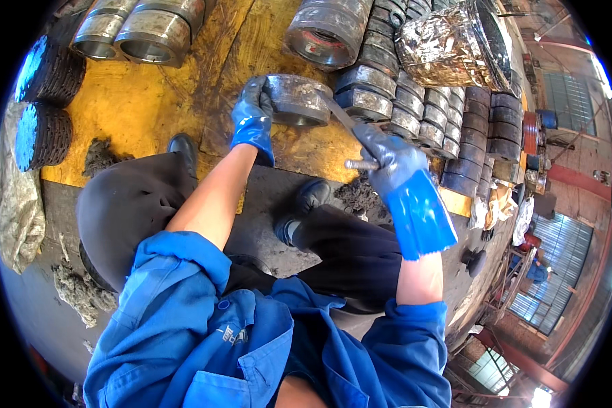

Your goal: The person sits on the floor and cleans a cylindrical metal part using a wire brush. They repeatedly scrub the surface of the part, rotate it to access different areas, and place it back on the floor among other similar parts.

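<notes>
A thick steel ring (296, 100) stands on the yellow worktop in front of me. My left hand (253, 109), in a grey-and-blue rubber glove, is closed on the ring's left side. In my right hand (393, 160), gloved the same way, is a long flat file (340, 113). Its blade slants up to the left, and the tip meets the right edge of the ring. A round rod-like end of the tool (362, 164) sticks out below the right fingers. The glove hides the middle of the tool.
Stacked steel rings (404, 122) stand in rows to the right, beneath a paint-crusted bucket (449, 47). Large metal cylinders (330, 30) stand at the back. Dark ridged discs (44, 136) are piled at the left. A fibrous clump (102, 158) lies on the yellow worktop (129, 102).
</notes>
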Demonstrator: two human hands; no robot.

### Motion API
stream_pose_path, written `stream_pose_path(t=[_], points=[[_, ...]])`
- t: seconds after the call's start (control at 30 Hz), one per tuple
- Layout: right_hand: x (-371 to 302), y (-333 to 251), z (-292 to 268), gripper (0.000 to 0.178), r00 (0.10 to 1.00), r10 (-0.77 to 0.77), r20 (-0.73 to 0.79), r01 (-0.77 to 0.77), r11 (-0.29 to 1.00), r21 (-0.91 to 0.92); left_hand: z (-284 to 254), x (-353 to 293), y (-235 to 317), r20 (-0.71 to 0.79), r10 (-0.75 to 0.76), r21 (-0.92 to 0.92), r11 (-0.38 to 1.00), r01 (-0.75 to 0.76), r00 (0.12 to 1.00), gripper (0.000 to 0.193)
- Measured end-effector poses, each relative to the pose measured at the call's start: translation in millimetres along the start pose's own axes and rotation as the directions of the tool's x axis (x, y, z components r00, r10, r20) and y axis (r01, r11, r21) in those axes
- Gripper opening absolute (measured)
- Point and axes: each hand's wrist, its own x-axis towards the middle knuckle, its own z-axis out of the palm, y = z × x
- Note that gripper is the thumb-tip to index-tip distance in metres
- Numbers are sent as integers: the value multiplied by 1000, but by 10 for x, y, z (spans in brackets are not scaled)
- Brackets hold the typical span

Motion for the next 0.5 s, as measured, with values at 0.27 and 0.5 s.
stream_pose_path(t=[0.27,0.5], points=[[-126,-102,-52,47,989,-80,-121,65,991,-116,-78,153,-63,-48,-193,-262,949,175,980,20],[46,-141,-22,43,998,-38,-47,26,974,-227,-372,256,-219,464,406,717,350,-603,787,36]])
